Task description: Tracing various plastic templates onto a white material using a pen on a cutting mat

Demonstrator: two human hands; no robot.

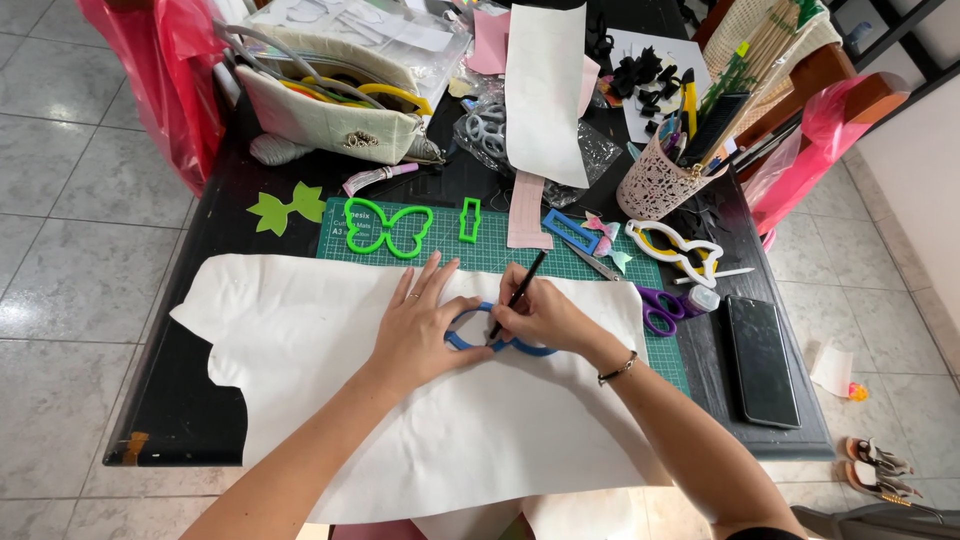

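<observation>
Left hand (pixel 420 335) lies flat with fingers spread, pressing a blue template (pixel 478 341) down onto the big white sheet (pixel 330 340) that covers the near half of the bench (pixel 190 420). Right hand (pixel 545 318) has its grip pinched around a black pen (pixel 524 288), tip at the template's inner edge. So the template sits mid-sheet, right between both hands.

What I'd worry about: the sheet hangs off the front edge and looks loose, so if the left hand eases off, the template could skate and the outline go wonky. The pen is also steeply tilted, so it might drift away from the edge. Purple scissors (pixel 658 308) and the green butterfly template (pixel 388 228) lie nearby on the green mat (pixel 495 232), well apart from the hands.
</observation>
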